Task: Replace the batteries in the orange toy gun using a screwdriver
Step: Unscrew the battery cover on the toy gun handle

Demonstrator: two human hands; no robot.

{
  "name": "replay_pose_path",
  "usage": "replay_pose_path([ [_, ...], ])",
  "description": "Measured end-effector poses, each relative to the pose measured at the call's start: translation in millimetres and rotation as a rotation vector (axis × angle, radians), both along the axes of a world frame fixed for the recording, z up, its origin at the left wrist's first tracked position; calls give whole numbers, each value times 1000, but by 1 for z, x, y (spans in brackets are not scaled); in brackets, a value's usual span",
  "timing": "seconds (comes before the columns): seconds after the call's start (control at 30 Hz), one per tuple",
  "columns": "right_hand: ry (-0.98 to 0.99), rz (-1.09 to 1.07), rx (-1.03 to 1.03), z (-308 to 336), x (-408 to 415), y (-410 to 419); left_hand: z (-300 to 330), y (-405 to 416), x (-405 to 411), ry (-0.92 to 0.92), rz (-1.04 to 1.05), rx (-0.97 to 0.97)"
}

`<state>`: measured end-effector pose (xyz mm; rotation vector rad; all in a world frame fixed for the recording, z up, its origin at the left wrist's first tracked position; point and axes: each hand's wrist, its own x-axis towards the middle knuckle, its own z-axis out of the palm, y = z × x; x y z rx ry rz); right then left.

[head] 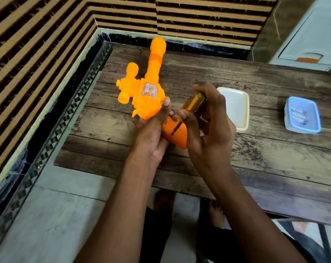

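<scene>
The orange toy gun [145, 92] is held above the wooden table [256, 158], its barrel pointing away toward the wall. My left hand [153, 130] grips it around the body just above the handle. My right hand [208, 122] grips a screwdriver [194, 104] with a clear yellow handle. Its dark shaft slants down and its tip rests on the side of the gun's handle [177, 134]. The screw itself is too small to make out.
A white rectangular tray [237, 109] lies on the table just behind my right hand. Farther right stands a blue container [301, 116] holding several batteries. The table's near edge runs above my legs. A slatted wall stands behind and to the left.
</scene>
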<state>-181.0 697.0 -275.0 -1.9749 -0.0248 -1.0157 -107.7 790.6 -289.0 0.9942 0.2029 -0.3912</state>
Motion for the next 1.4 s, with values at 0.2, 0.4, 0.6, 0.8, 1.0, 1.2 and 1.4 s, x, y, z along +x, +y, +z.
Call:
replay_pose_path([
  [0.2,15,31,-92,-4,0,-6,-11,-4,2,47,65,25],
  [0.4,81,178,-76,-5,2,-5,-16,-2,2,90,23,49],
  [0.6,118,327,-9,2,-1,-8,-18,-3,2,63,2,55],
  [0.8,66,168,-111,4,0,-10,-21,1,0,36,-8,65],
  [1.0,82,164,-97,5,-1,-16,-19,0,2,126,-6,107],
  [1.2,130,327,-21,9,-3,-16,-25,-2,7,127,-43,92],
  [1.4,97,194,-88,8,-3,-15,-19,1,2,124,-31,89],
])
